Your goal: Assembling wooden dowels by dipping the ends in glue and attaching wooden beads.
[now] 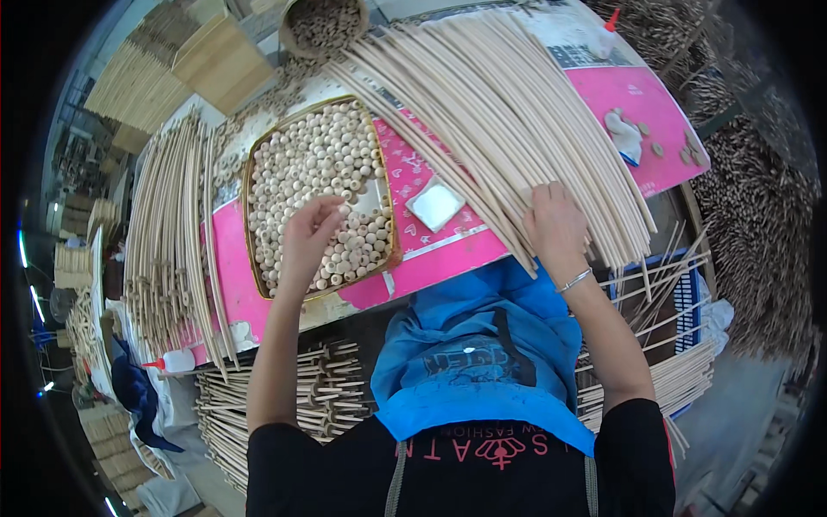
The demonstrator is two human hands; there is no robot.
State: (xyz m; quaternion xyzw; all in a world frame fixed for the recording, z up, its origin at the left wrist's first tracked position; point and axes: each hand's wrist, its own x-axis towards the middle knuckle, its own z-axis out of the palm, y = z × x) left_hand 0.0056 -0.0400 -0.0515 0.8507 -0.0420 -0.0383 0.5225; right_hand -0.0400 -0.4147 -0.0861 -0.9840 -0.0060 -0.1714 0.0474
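Note:
My left hand [312, 234] is over the right part of a tray [248, 220] of round wooden beads [314, 151]. Its thumb and forefinger are bent toward each other around a pale wooden bead at their tips. My right hand [556, 222], with a metal bangle at the wrist, lies on the near part of a wide spread of thin wooden rods [491, 112]. Its fingers curl down over a rod, and their tips are partly hidden. The rods lie side by side across the table, with their near ends reaching past its front edge.
A white square block [435, 205] sits between tray and rods on the pink tabletop [465, 252]. Rods with beads on them [168, 241] lie at left, beside a red-tipped glue bottle [178, 361]. A basket of small brown pieces [323, 26] stands behind. More rods fill a blue crate [687, 310].

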